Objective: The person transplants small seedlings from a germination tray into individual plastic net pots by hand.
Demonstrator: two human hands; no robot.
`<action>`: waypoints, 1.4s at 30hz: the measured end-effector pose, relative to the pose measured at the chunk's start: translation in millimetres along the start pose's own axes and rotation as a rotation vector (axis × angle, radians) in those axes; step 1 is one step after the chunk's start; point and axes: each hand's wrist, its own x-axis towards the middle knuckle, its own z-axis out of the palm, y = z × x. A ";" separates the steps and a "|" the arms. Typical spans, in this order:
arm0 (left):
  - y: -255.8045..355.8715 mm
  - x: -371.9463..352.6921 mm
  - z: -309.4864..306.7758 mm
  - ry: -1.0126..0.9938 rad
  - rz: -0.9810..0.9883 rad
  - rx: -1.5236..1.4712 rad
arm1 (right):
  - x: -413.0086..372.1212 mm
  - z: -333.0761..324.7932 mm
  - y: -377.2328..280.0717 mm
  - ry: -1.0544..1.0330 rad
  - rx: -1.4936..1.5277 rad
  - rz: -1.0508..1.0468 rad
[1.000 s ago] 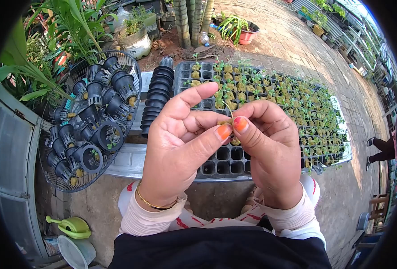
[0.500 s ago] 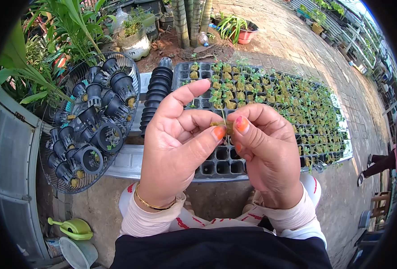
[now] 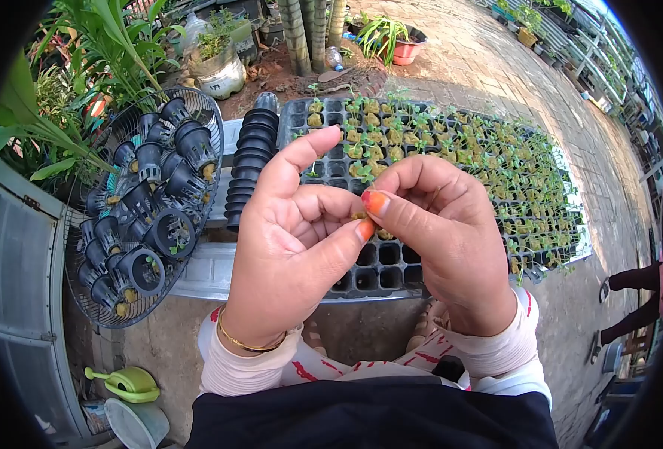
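My left hand and my right hand meet at the fingertips above the seedling tray. Between the thumb and index finger of each, they pinch a small brownish seedling plug, mostly hidden by the fingers. The left hand's other fingers are raised and curled loosely. Under the hands, the black tray has vacant cells at its near side. Across its middle and right, many cells hold brownish plugs with green seedlings.
Left of the tray stands a stack of black net pots. Further left, a wire basket holds several net pots with plugs. A green watering can and a pale bucket are on the ground. Another person's legs show at right.
My right thumb and fingers have shifted slightly left, closer over the plug. The stem seen between the fingertips is now hard to make out. The other person's legs are further into view.
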 end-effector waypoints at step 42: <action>-1.1 11.3 5.5 0.139 0.007 0.124 | -36.0 -58.7 -32.2 0.007 -0.636 -0.136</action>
